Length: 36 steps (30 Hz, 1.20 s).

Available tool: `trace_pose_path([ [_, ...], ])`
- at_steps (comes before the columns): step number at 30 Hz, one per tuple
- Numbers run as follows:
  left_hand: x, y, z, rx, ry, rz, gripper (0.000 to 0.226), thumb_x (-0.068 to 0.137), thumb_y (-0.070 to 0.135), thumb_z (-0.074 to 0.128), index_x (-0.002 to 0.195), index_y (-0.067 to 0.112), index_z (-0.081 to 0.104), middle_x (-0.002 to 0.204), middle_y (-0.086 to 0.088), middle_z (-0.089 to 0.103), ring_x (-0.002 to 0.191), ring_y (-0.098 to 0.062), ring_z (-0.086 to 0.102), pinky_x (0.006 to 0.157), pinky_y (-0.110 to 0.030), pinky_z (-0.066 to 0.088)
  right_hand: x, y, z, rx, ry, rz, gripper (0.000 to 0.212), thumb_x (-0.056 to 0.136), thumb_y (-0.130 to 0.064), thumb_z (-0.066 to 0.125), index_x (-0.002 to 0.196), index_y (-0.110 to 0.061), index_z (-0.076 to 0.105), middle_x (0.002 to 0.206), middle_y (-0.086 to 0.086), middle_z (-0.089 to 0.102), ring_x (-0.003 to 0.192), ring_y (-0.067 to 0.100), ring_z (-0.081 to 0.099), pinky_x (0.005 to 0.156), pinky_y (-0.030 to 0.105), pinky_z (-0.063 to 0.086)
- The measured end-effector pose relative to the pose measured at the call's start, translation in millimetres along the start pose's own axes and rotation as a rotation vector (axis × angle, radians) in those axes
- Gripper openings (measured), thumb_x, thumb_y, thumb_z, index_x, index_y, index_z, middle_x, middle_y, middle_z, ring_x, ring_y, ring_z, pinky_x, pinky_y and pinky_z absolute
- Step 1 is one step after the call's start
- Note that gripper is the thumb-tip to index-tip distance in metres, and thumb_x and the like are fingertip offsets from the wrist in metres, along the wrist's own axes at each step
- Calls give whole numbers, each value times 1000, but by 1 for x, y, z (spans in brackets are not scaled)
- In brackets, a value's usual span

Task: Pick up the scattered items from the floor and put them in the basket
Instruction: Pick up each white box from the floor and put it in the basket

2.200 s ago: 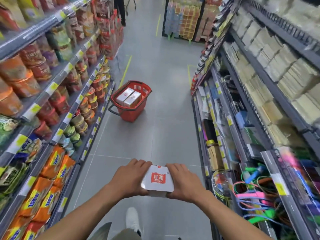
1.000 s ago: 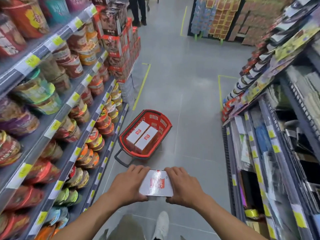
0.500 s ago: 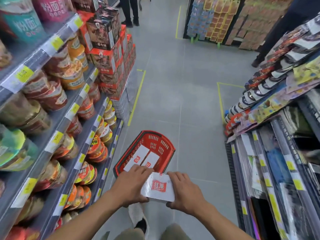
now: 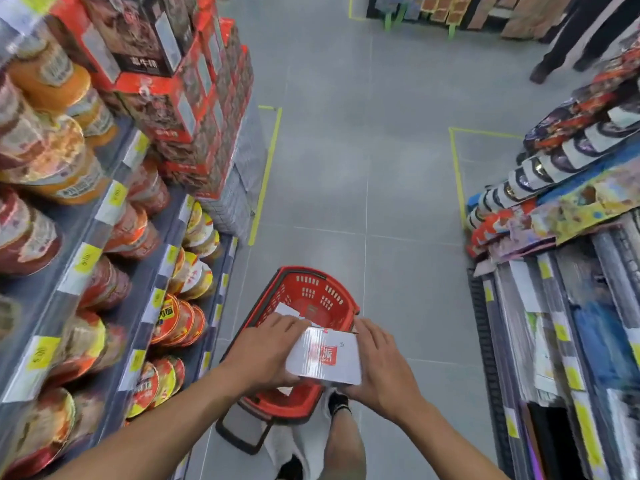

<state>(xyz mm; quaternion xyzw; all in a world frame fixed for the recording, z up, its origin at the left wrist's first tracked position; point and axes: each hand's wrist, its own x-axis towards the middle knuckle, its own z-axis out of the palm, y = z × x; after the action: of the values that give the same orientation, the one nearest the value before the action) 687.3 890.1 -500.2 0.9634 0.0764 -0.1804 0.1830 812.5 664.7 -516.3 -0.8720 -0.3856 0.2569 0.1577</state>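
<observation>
the left forearm (image 4: 156,424) and right forearm (image 4: 450,441) were bare along all the length in view, from the lower edge up to the wrists. the left hand (image 4: 266,351) and right hand (image 4: 381,368) were bare too. lower down a white shoe (image 4: 298,441) showed, blurred, its upper plain and greyed in shade, with a black sock (image 4: 291,469) at its opening. a second sock (image 4: 337,405), also black, carried a thin pale band near its top; the shoe under it was mostly hidden, only a sliver of white showing. next to that sock the shin (image 4: 346,448) was bare. any clothing higher up the legs lay outside the view.
</observation>
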Motion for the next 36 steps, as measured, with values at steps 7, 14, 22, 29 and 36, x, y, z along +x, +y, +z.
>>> trace_pose_path([
  [7, 89, -48, 37, -54, -29, -102, 100, 70, 75, 66, 150, 34, 23, 146, 16, 38, 136, -11, 36, 86, -35, 56, 75, 80, 17, 222, 23, 139, 117, 70, -57, 76, 161, -32, 8, 164, -12, 20, 149, 8, 23, 110, 35, 44],
  [14, 153, -88, 73, -172, -45, -110, 100, 72, 70, 71, 151, 37, 20, 149, 20, 32, 139, -5, 28, 94, -32, 51, 149, 166, 44, 238, -268, 159, 116, 76, -45, 80, 162, -39, 3, 166, -21, 15, 152, 4, 20, 116, 22, 28],
  [22, 197, -114, 110, -322, -51, -113, 96, 72, 66, 72, 149, 36, 23, 149, 16, 33, 142, -6, 26, 118, -37, 35, 206, 190, 46, 291, -331, 61, 91, 70, -36, 81, 141, -59, 29, 143, -47, 33, 130, -24, 35, 101, 0, 31],
  [29, 227, -128, 137, -290, -124, -281, 99, 85, 60, 67, 157, 41, 1, 167, 12, 14, 155, -13, 11, 119, -54, 33, 229, 185, 54, 228, -256, 59, 79, 66, -42, 80, 132, -55, 38, 121, -32, 48, 110, -3, 55, 76, 14, 51],
  [36, 238, -114, 145, -533, -180, -374, 77, 99, 51, 53, 160, 39, 8, 165, 17, 23, 142, -12, 42, 106, -41, 49, 259, 156, 95, 109, -159, 124, 81, 65, -61, 72, 137, -42, 40, 125, -22, 43, 119, 4, 42, 75, 35, 57],
])
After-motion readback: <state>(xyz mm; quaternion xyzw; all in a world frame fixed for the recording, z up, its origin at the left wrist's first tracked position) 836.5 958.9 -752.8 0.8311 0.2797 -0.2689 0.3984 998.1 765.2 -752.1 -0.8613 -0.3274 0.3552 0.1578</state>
